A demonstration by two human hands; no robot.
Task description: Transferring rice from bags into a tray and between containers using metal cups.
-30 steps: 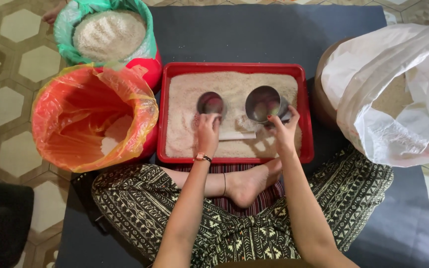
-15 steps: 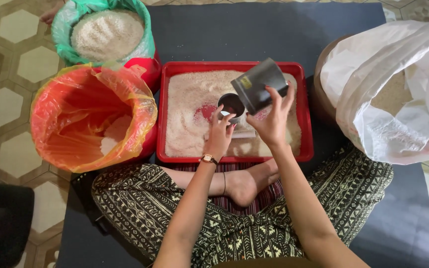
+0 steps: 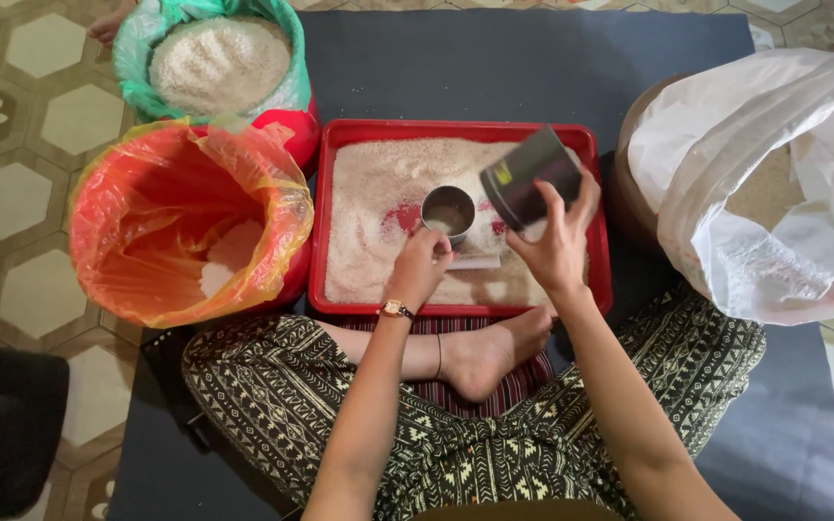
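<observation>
The person sits cross-legged on a dark blue mat (image 3: 494, 77) in patterned trousers, one bare foot (image 3: 494, 357) tucked just in front of the near edge of a red tray (image 3: 602, 280). The tray lies at the middle of the mat and is spread with white rice (image 3: 378, 193), with patches of red bottom showing near its centre.

The left hand (image 3: 420, 270), a watch (image 3: 397, 310) on its wrist, reaches over the tray's near edge, fingers curled closed around the near side of a small steel cup (image 3: 448, 212) that stands upright on the rice. The right hand (image 3: 557, 246) is raised over the right half of the tray, fingers wrapped around a dark cylindrical tin (image 3: 528, 178) held tilted, its mouth toward the cup; a small yellow label patch shows on its side.

Off the tray's left edge stands a bucket lined with an orange plastic bag (image 3: 185, 222), a little rice at its bottom. Beyond it, at the mat's far left corner, a green-lined container (image 3: 214, 63) is heaped with rice. At the right edge of the mat sits a large white plastic sack (image 3: 764, 183), open, with grain inside
</observation>
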